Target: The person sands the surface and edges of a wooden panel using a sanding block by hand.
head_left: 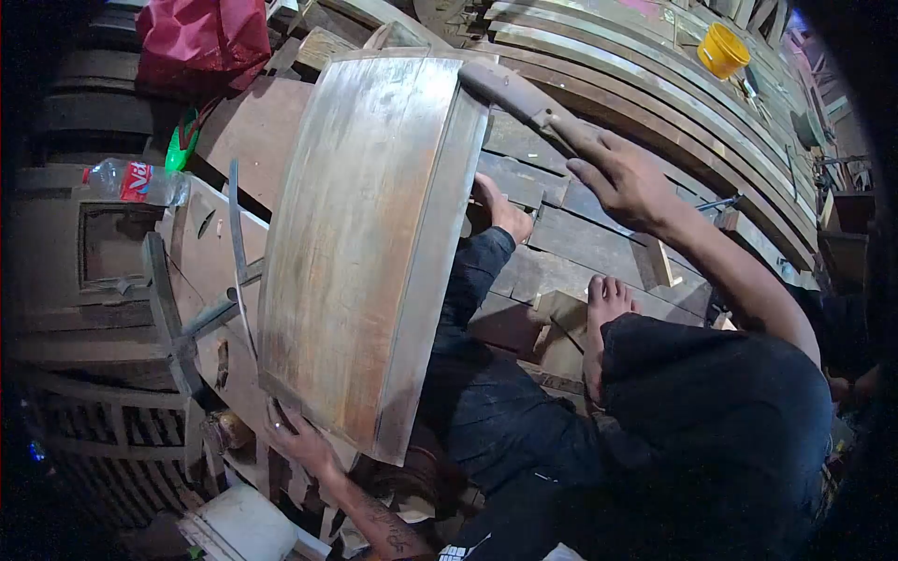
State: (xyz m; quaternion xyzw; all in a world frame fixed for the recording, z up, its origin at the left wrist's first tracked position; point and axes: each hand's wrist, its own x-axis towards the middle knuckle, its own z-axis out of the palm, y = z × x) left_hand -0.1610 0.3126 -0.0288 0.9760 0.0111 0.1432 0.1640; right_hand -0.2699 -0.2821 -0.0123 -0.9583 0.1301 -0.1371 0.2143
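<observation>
A curved wooden panel (355,224), pale with a reddish-brown streak, leans tilted across the middle, beside my legs. My left hand (299,439) is at its lower left corner, holding the edge, with a ring on one finger. My right hand (622,178) is closed on a long brown piece with a rounded end (510,98), which looks wooden. The tip of that piece touches or lies just over the panel's upper right corner. My fingers lie along its near end; part of the grip is hidden.
Long boards (636,103) lie stacked at the upper right, with a yellow bucket (723,50) on them. A plastic bottle (136,181), a pink bag (201,42) and a white container (238,524) are at left. My bare feet (608,304) rest on the planks.
</observation>
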